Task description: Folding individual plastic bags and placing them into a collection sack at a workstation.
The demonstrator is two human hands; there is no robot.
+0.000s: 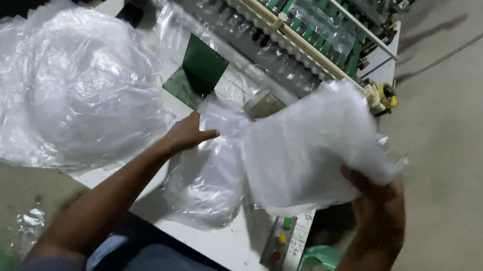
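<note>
My right hand [379, 199] grips a thick stack of flat white plastic bags [312, 149], lifted above the white machine table [223, 248]. My left hand [189, 133] rests flat on a loose clear plastic bag [207, 177] lying on the table, fingers together, touching the stack's left edge. A green metal guide plate [202, 67] stands upright just beyond my left hand.
A big crumpled heap of clear plastic film [70, 84] fills the table's left side. A bag-making machine with green parts and a cream bar [301, 22] runs across the back. A small control panel with green, yellow and red buttons [281, 241] sits at the front edge. Concrete floor [467, 147] lies to the right.
</note>
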